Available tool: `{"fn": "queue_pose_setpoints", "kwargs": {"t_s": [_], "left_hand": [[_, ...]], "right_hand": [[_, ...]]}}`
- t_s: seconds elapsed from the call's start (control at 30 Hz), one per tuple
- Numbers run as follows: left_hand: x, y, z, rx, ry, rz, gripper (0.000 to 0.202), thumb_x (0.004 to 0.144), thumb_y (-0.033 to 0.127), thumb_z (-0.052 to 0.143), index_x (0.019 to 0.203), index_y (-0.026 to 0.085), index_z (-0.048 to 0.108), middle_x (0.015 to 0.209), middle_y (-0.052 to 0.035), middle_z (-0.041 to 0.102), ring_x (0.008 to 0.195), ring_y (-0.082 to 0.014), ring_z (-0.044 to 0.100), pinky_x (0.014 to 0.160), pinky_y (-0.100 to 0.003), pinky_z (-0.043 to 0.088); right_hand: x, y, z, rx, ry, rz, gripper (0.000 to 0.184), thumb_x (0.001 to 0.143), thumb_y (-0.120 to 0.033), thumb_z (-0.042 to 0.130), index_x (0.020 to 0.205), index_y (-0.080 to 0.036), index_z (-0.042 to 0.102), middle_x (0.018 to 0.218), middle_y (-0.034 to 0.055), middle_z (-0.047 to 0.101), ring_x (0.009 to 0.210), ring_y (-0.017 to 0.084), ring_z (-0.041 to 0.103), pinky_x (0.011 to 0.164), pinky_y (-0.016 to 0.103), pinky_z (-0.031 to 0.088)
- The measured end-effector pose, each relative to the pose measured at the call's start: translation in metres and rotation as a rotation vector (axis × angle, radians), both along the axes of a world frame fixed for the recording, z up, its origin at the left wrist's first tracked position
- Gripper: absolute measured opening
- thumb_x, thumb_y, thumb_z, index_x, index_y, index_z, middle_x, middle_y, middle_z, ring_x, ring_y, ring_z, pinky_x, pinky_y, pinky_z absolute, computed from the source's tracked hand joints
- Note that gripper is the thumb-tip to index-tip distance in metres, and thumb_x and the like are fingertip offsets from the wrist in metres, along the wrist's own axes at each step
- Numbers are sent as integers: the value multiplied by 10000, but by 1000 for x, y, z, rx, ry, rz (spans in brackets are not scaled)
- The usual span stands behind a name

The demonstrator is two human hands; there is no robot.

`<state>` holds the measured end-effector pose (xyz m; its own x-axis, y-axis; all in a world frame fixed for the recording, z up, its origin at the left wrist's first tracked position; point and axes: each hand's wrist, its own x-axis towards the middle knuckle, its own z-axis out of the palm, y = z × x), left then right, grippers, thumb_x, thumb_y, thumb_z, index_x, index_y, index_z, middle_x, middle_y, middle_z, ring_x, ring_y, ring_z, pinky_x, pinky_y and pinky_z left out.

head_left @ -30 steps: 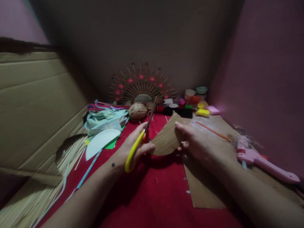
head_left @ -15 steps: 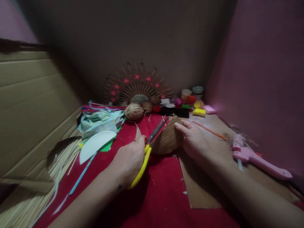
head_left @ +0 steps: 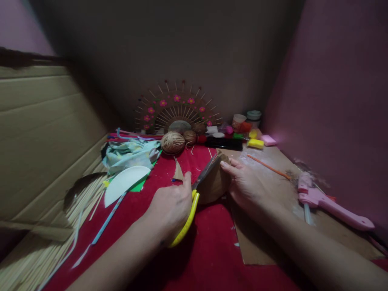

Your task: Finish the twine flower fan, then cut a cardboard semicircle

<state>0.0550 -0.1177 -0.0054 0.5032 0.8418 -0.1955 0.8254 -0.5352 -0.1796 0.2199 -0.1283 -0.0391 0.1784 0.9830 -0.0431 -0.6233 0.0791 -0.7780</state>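
Note:
My left hand point(head_left: 172, 206) is closed around the yellow handles of a pair of scissors point(head_left: 188, 220), whose blades point up and to the right. The blades lie against the left edge of a brown piece of cardboard point(head_left: 214, 184) with a curved lower edge. My right hand point(head_left: 245, 182) pinches that piece at its upper right, thumb on top. Just beyond my left hand lies a small pointed brown scrap point(head_left: 178, 171). Red cloth point(head_left: 209, 242) spreads beneath both hands.
Balls of twine point(head_left: 172, 142) and a flower-decorated fan point(head_left: 177, 101) stand at the back. On the right, a pink glue gun point(head_left: 330, 202) rests on a cardboard sheet point(head_left: 257, 242). Leftward are a white paper half-disc point(head_left: 127, 182), crumpled cloth point(head_left: 130, 155), thin sticks point(head_left: 57, 246) and a cardboard wall point(head_left: 36, 141).
The scissors and my left hand have shifted slightly right, and the blades now overlap the cardboard piece's edge. The piece has tilted in my right hand. The whole view has shifted a little.

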Motion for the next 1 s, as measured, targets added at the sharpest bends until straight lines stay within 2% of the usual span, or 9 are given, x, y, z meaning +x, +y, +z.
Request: {"fn": "queue_pose_setpoints", "kwargs": {"t_s": [0.27, 0.53, 0.67, 0.83, 1.0], "left_hand": [[0, -2, -1, 46, 36, -34, 567, 830, 127, 267, 1382, 12, 212, 759, -156, 666, 692, -256, 640, 520, -288, 407], [-1, -3, -1, 60, -33, -46, 542, 855, 176, 267, 1364, -4, 221, 762, -171, 665, 688, -247, 643, 559, -290, 427], [0, -5, 5, 17, -22, -17, 562, 846, 197, 288, 1375, 32, 197, 785, -165, 666, 706, -265, 647, 577, -315, 439], [1, -12, 12, -11, 6, -13, 568, 807, 122, 269, 1372, 74, 231, 912, -179, 654, 743, -309, 654, 572, -364, 459], [0, -11, 5, -54, -46, -35, 510, 795, 109, 289, 1302, 63, 323, 792, -158, 664, 739, -330, 656, 587, -395, 464]], "right_hand": [[-1, -3, -3, -5, 42, 14, 118, 678, -209, 659, 765, -192, 581, 679, 8, 657, 742, 192, 625, 694, 318, 462], [-3, -2, -4, -1, 51, 2, 114, 678, -193, 654, 765, -199, 581, 653, -7, 647, 743, 187, 625, 699, 312, 461], [-4, -2, -2, -12, -2, -28, 132, 661, -217, 669, 754, -209, 575, 645, -19, 647, 717, 185, 625, 694, 317, 461], [-5, -4, 0, 3, -32, -56, 151, 658, -239, 669, 780, -217, 583, 646, -13, 650, 739, 195, 628, 689, 321, 467], [-5, -3, -2, 6, -10, -35, 128, 661, -226, 663, 756, -209, 578, 655, -11, 652, 726, 190, 628, 684, 317, 466]]}}
